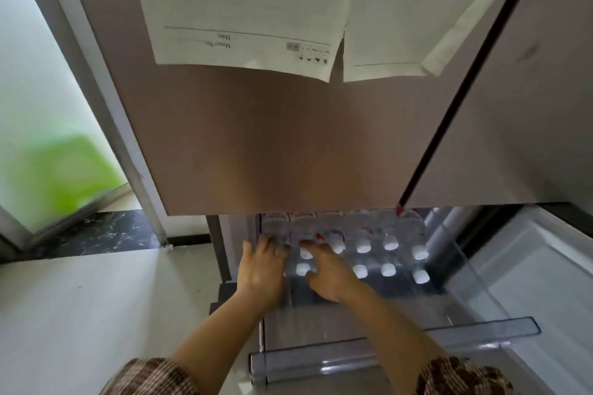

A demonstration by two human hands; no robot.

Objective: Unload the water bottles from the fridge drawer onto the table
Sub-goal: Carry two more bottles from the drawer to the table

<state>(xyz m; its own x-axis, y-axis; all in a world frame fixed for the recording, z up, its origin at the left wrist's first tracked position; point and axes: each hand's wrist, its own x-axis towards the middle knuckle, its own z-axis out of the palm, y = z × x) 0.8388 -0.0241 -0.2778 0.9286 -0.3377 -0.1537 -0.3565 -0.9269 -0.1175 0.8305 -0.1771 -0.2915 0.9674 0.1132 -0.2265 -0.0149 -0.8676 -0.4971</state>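
Several clear water bottles (362,246) with white caps lie in two rows in the pulled-out fridge drawer (394,359), caps toward me. My left hand (261,266) rests palm down on the leftmost bottles, fingers spread over them. My right hand (329,274) lies over a bottle in the near row and hides its cap, with the thumb beside a neighbouring cap (302,269) and the fingers reaching to the far row. Both hands are slightly blurred.
The closed brown fridge door (272,144) hangs above the drawer and hides the bottles' far ends; papers (244,9) are stuck on it. A second fridge door (513,106) is at right. A pale floor (96,314) and a glass door (48,138) are at left.
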